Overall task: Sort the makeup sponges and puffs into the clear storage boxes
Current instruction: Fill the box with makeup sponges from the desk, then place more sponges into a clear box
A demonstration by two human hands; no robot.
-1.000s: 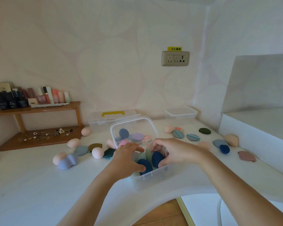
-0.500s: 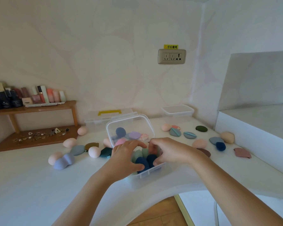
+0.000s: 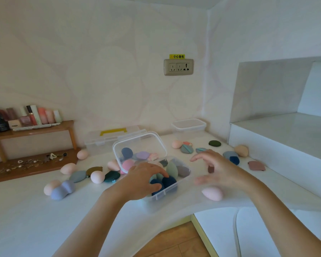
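A clear storage box [image 3: 164, 195] stands in the middle of the white counter with its lid [image 3: 157, 140] tipped up behind it. Inside lie dark blue sponges [image 3: 170, 181], a pale green sponge [image 3: 171, 169] and a grey one [image 3: 183, 171]. My left hand [image 3: 140, 181] reaches into the box, fingers and thumb curled around a dark blue sponge. My right hand [image 3: 220, 168] hovers to the right of the box, fingers spread, holding nothing. A pink sponge [image 3: 212, 193] lies on the counter just below it.
Loose sponges and puffs are scattered left [image 3: 97, 176] and right [image 3: 234, 160] of the box. A second clear box [image 3: 188, 127] and a yellow-handled case [image 3: 115, 134] stand at the back wall. A wooden shelf [image 3: 33, 129] holds cosmetics at far left. The counter's front edge curves inward.
My right hand has left the box and swung out to the right, opening its fingers. A pink sponge now shows on the counter beneath it. My left hand stays in the box.
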